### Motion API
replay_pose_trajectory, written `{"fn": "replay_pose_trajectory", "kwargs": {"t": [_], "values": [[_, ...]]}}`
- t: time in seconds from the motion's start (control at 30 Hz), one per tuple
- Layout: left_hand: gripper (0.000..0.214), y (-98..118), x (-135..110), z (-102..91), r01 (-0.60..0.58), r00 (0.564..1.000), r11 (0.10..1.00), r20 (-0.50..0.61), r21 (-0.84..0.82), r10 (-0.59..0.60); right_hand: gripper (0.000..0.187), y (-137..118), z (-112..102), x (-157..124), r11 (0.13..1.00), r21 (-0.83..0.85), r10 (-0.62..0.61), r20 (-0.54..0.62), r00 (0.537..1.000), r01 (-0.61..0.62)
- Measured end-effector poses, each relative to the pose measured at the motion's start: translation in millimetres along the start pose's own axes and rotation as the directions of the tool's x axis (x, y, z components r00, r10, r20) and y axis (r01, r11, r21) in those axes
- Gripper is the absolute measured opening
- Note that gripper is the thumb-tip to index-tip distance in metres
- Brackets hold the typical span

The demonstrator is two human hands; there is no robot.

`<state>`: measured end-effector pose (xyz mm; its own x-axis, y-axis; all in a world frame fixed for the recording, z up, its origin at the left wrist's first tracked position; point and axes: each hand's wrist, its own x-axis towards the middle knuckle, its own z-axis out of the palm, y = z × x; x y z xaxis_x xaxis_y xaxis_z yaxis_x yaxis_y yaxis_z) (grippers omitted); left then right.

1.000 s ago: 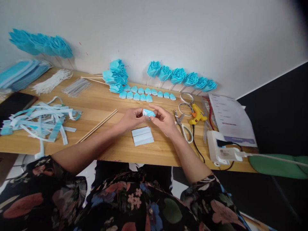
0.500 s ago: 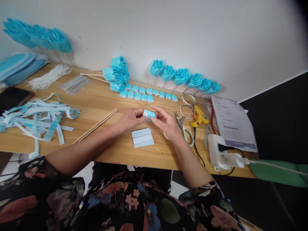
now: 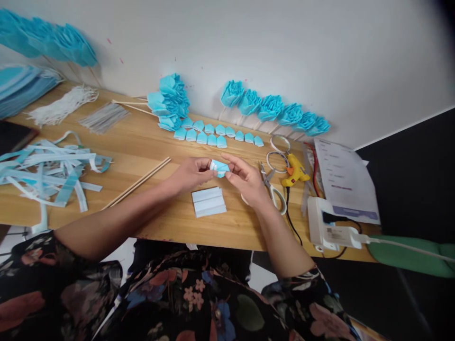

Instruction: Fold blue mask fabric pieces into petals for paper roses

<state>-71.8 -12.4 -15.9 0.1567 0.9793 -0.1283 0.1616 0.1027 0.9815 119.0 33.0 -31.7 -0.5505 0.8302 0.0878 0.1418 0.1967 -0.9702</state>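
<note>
A small folded piece of blue mask fabric [image 3: 220,168] is held up between my two hands over the table. The fingers and thumb of my left hand [image 3: 194,174] pinch its left end. My right hand [image 3: 247,179] grips its right side, thumb in front and fingers behind. Just below lies a stack of pleated pale fabric rectangles [image 3: 209,202] on the wood. Beyond my hands, folded blue petals [image 3: 212,140] are set out in two rows. A bunch of blue fabric flowers [image 3: 171,103] lies at their left end.
Right of my hands are scissors [image 3: 273,189], tape rolls [image 3: 277,162], a yellow glue gun [image 3: 295,170] and a white power strip [image 3: 320,225]. Wooden sticks [image 3: 137,183], cut strips [image 3: 53,173] and masks [image 3: 24,90] lie left. More blue flowers [image 3: 270,108] lean on the wall.
Both hands stay closed on the folded piece, which has turned slightly and shows more of its blue face. The camera view has shifted a little; the table things lie as before.
</note>
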Motion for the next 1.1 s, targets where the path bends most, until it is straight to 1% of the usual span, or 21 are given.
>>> {"fn": "replay_pose_trajectory", "kwargs": {"t": [0.07,0.17,0.27,0.37,0.53,0.6,0.67,0.73,0.87,0.93,1.0,1.1], "values": [[0.022,-1.3,0.9,1.4,-0.014,1.000,1.000,-0.014,0.023,0.014,0.047,-2.8,1.9,-1.2,0.999,-0.048,-0.016,-0.008,1.000,0.015],[0.022,-3.7,1.9,3.6,-0.039,0.998,0.994,-0.048,0.101,0.044,0.046,-6.4,5.9,-2.2,0.989,-0.146,-0.037,-0.038,0.999,0.031],[0.024,-5.5,2.3,4.2,-0.047,0.995,0.983,-0.073,0.179,0.061,0.044,-7.6,8.3,-2.1,0.983,-0.179,-0.035,-0.044,0.998,0.027],[0.020,-6.7,2.9,3.3,-0.043,0.997,0.984,-0.061,0.170,0.054,0.043,-6.1,7.8,-1.7,0.988,-0.151,-0.027,-0.035,0.999,0.021],[0.016,-6.7,2.7,2.4,-0.011,1.000,1.000,-0.008,0.009,0.011,0.044,-1.5,2.6,-1.0,0.997,-0.080,0.009,-0.011,1.000,-0.010],[0.016,-6.1,2.2,2.4,0.010,1.000,1.000,0.006,-0.026,-0.010,0.044,-0.9,0.1,-0.7,0.998,-0.057,0.010,0.003,1.000,-0.010],[0.017,-5.9,2.2,2.5,0.012,1.000,1.000,0.006,-0.022,-0.012,0.043,-1.7,-1.6,-0.6,0.999,-0.038,0.006,0.021,1.000,-0.005],[0.016,-6.1,2.6,2.9,-0.013,1.000,1.000,-0.007,0.004,0.013,0.043,-3.4,-1.6,-0.9,0.999,-0.037,0.007,0.030,1.000,-0.006],[0.023,-6.6,2.9,3.9,-0.069,0.996,0.988,-0.044,0.139,0.076,0.044,-4.4,2.9,-1.4,0.993,-0.115,0.016,-0.007,1.000,-0.016],[0.026,-5.8,2.4,3.7,-0.082,0.995,0.978,-0.042,0.190,0.091,0.044,-1.9,4.3,-1.1,0.992,-0.125,0.023,-0.016,1.000,-0.025],[0.025,-4.8,2.0,2.6,-0.080,0.996,0.980,-0.026,0.180,0.086,0.044,1.1,3.3,-0.6,0.996,-0.078,0.041,-0.006,0.999,-0.041],[0.024,-4.1,2.3,0.3,-0.061,0.998,0.991,0.004,0.121,0.061,0.044,2.1,-1.5,-0.1,0.998,-0.003,0.056,0.018,0.998,-0.056]]}}
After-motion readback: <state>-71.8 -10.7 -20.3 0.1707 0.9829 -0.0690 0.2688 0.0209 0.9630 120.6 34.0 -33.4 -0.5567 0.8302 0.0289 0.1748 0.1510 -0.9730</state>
